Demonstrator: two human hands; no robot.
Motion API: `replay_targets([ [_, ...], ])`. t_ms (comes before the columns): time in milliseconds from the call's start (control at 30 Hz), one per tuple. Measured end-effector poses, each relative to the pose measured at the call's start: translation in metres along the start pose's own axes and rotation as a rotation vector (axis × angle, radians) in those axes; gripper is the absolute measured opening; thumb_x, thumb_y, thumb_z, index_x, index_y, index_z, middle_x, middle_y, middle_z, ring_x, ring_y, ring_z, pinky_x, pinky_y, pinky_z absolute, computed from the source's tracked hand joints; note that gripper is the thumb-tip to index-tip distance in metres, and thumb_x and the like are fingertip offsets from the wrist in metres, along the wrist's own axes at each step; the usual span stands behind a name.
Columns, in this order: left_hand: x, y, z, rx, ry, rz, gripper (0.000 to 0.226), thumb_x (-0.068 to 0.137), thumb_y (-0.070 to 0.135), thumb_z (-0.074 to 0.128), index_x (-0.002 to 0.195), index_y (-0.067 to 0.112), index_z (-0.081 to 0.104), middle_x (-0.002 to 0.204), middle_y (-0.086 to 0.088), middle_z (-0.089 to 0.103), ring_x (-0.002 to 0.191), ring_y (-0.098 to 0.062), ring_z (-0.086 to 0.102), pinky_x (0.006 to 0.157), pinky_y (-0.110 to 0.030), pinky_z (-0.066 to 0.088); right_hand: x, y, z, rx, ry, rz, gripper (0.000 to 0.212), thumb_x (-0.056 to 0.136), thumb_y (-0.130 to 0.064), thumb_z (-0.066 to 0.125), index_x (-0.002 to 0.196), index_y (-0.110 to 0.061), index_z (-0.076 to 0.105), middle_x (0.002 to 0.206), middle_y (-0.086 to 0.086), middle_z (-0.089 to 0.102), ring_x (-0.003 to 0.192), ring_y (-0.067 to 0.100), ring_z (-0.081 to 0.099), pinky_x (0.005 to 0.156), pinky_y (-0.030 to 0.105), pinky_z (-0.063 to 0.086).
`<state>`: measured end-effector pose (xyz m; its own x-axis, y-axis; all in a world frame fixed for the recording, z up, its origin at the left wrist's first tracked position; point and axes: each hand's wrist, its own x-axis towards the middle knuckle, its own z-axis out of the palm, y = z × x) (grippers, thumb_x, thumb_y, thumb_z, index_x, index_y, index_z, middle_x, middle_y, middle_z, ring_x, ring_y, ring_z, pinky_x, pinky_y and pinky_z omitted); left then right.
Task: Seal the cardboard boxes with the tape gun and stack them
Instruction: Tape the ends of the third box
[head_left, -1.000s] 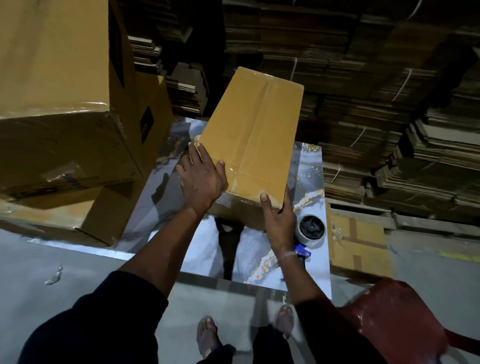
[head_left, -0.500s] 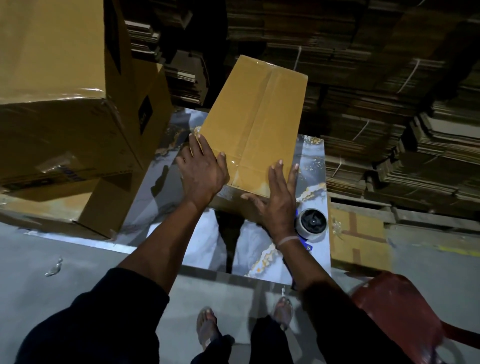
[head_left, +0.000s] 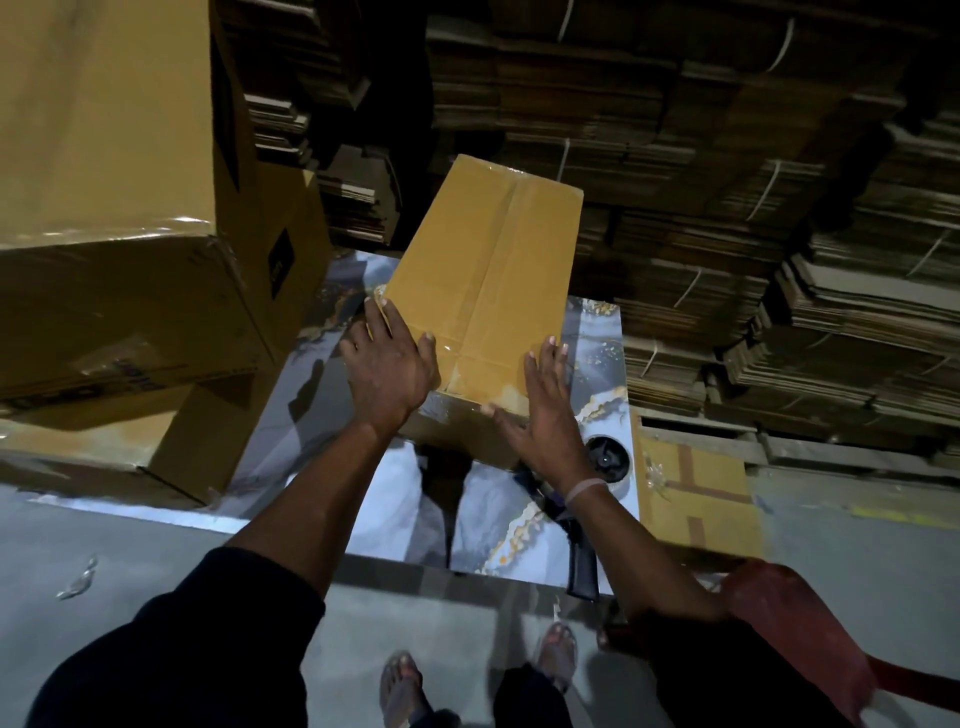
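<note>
Box runs lengthwise away from both hands; left hand and right hand lie open-palmed on its near end, tape gun just right.

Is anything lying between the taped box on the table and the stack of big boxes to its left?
Nothing visible does. The tan taped cardboard box, under the left hand and right hand, has only bare marbled tabletop between it and the stacked large cardboard boxes. The tape gun lies on the opposite side.
</note>
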<state>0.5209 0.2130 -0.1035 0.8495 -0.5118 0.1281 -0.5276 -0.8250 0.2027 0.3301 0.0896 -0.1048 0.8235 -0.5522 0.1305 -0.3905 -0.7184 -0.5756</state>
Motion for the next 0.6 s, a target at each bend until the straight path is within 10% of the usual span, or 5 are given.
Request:
replay_targets([
  [233, 0.002, -0.002, 0.007, 0.014, -0.016, 0.021, 0.079, 0.104, 0.054, 0.034, 0.154, -0.007, 0.032, 0.153, -0.032, 0.038, 0.124, -0.049, 0.049, 0.096, -0.057, 0.042, 0.021, -0.008, 0.004, 0.067, 0.001, 0.226, 0.082, 0.11, -0.044, 0.043, 0.165, -0.005, -0.004, 0.169, 0.007, -0.03, 0.155, 0.015, -0.025, 0.103, 0.001, -0.023],
  [400, 0.026, -0.001, 0.005, 0.016, -0.159, 0.0, 0.089, 0.102, 0.066, 0.028, 0.161, 0.002, 0.01, 0.158, -0.028, 0.025, 0.137, -0.047, 0.036, 0.109, -0.057, 0.036, 0.046, -0.011, -0.009, 0.001, -0.127, 0.273, 0.078, 0.111, -0.048, 0.033, 0.165, -0.01, -0.008, 0.168, 0.0, -0.035, 0.16, 0.025, -0.014, 0.127, 0.044, 0.009],
  [600, 0.061, 0.009, 0.001, 0.004, -0.172, 0.05, 0.083, 0.105, 0.062, 0.028, 0.163, 0.005, 0.01, 0.16, -0.028, 0.026, 0.139, -0.047, 0.037, 0.11, -0.056, 0.035, 0.05, -0.005, -0.006, -0.055, -0.107, 0.26, 0.077, 0.111, -0.05, 0.029, 0.165, -0.009, -0.007, 0.168, 0.001, -0.035, 0.159, 0.023, -0.016, 0.128, 0.045, 0.007],
])
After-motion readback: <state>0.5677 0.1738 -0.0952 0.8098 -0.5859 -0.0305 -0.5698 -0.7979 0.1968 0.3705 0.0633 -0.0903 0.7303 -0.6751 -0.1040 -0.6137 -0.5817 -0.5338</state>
